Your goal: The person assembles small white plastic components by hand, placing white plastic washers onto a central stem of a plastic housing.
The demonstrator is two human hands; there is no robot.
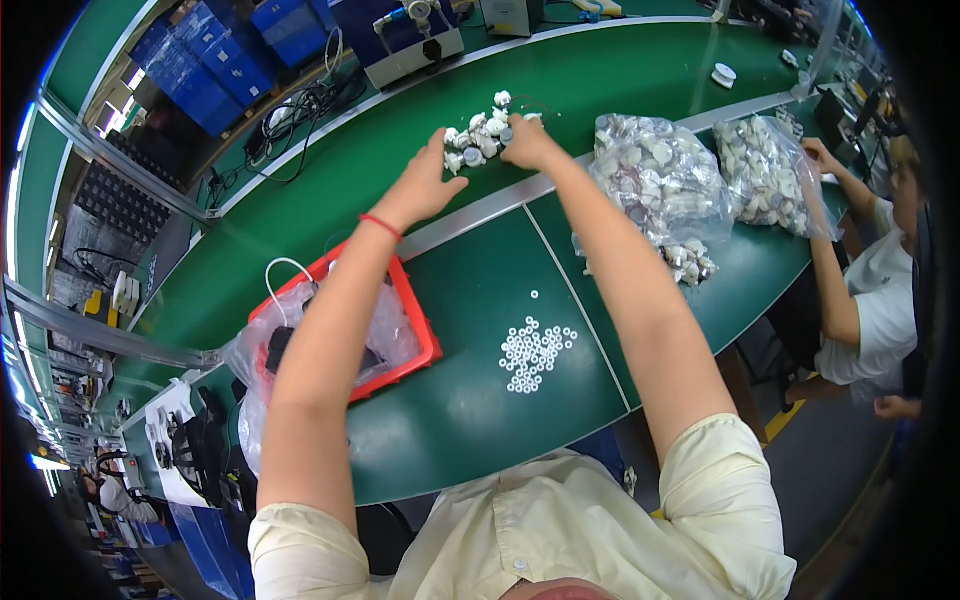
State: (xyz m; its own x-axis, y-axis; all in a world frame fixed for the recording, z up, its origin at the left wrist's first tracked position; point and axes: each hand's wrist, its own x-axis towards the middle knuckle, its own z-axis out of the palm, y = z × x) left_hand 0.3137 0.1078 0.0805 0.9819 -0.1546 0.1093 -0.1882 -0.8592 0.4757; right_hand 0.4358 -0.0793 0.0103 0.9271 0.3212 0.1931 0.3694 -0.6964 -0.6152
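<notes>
A pile of small white parts with grey round pieces and thin wires (478,143) lies on the green surface beyond the metal rail. At its left edge is my left hand (425,187), open, the thumb held away from the fingers. My right hand (532,146) is at the pile's right side, fingers and thumb apart around its edge; the fingertips are partly hidden among the parts. Closer to me, many small white rings (535,352) lie spread in a loose heap on the green tabletop.
A red tray (425,335) with plastic film and dark items sits under my left forearm. Large clear bags of similar white parts (660,175) stand at right, with loose parts (690,262) before them. A co-worker (875,290) sits at far right. A blue machine (400,45) stands behind.
</notes>
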